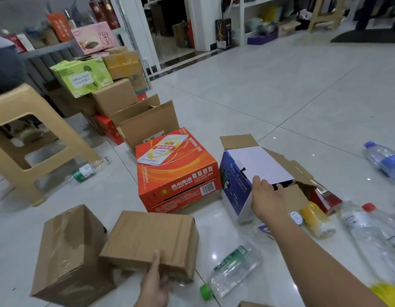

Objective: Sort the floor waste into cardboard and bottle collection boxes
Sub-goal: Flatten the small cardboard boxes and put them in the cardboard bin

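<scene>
Glossy floor tiles carry the clutter. Under the left hand point(155, 282), gripping its near edge, a brown carton point(151, 238) looks light, stiff. Right hand point(267, 197) holds the blue box's flap point(262, 167).

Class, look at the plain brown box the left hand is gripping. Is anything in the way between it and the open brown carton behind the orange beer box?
Yes. The orange beer box sits on the floor directly between the brown box in the left hand and the open carton behind it. The box would have to be lifted over it or carried around.

Glossy tiled floor point(280, 89): cardboard boxes point(147, 242), plastic bottles point(234, 271), beige stool point(25, 138).
</scene>
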A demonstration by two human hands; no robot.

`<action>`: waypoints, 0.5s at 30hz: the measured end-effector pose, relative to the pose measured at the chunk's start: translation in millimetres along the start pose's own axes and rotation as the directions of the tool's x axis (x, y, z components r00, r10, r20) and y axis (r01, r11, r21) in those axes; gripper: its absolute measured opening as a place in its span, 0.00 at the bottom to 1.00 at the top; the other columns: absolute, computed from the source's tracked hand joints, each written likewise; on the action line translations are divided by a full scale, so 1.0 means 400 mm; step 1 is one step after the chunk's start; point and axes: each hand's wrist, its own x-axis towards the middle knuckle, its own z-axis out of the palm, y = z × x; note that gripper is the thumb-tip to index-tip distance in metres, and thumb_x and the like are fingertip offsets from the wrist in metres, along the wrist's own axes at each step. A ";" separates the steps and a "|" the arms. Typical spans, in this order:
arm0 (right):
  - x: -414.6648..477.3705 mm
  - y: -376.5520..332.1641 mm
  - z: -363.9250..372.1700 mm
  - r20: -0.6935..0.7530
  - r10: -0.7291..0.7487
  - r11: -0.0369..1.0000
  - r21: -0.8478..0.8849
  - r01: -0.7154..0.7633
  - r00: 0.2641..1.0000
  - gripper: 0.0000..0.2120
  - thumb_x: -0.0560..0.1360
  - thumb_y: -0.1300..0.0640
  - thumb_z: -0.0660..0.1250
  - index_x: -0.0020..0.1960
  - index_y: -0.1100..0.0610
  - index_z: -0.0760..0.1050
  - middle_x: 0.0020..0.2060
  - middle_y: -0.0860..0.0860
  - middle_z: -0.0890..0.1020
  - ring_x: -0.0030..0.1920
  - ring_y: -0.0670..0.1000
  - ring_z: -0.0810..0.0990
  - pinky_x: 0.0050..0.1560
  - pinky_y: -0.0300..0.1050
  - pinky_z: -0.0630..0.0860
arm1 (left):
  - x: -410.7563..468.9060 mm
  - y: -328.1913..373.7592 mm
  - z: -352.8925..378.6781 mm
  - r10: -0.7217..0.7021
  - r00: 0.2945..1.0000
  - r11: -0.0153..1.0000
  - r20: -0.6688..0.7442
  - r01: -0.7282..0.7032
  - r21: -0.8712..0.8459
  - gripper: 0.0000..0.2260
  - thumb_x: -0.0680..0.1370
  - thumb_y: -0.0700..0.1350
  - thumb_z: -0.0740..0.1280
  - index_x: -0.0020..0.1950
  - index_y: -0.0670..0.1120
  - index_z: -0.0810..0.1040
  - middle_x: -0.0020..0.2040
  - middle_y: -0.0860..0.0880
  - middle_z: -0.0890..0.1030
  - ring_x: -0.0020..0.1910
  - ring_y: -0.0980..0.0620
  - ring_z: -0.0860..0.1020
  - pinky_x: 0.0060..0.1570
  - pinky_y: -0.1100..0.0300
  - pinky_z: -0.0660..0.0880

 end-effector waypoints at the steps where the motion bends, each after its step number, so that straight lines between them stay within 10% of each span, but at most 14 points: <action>1: 0.001 0.005 0.002 0.018 -0.005 1.000 0.020 0.005 1.000 0.18 0.74 0.58 0.63 0.62 0.55 0.62 0.56 0.53 0.76 0.57 0.54 0.76 0.61 0.48 0.66 | -0.003 0.005 0.018 -0.039 0.999 0.998 -0.029 0.037 -0.049 0.23 0.76 0.51 0.69 0.67 0.42 0.71 0.64 0.41 0.74 0.58 0.42 0.75 0.61 0.48 0.72; 11: -0.031 0.046 0.001 0.183 -0.056 0.998 0.004 0.057 0.982 0.11 0.74 0.62 0.59 0.49 0.54 0.57 0.32 0.49 0.65 0.43 0.53 0.68 0.40 0.46 0.63 | 0.107 0.025 0.030 -0.247 0.966 0.960 0.079 0.254 -0.113 0.51 0.55 0.60 0.80 0.72 0.44 0.64 0.69 0.43 0.71 0.67 0.40 0.72 0.64 0.40 0.68; 15: -0.023 0.052 0.015 0.235 -0.039 0.995 0.099 0.016 0.971 0.10 0.74 0.61 0.60 0.51 0.54 0.59 0.34 0.50 0.67 0.43 0.52 0.70 0.30 0.42 0.58 | 0.011 0.005 0.087 -0.175 0.966 0.973 0.193 0.139 0.186 0.23 0.78 0.59 0.61 0.61 0.41 0.68 0.56 0.36 0.79 0.57 0.40 0.78 0.50 0.45 0.76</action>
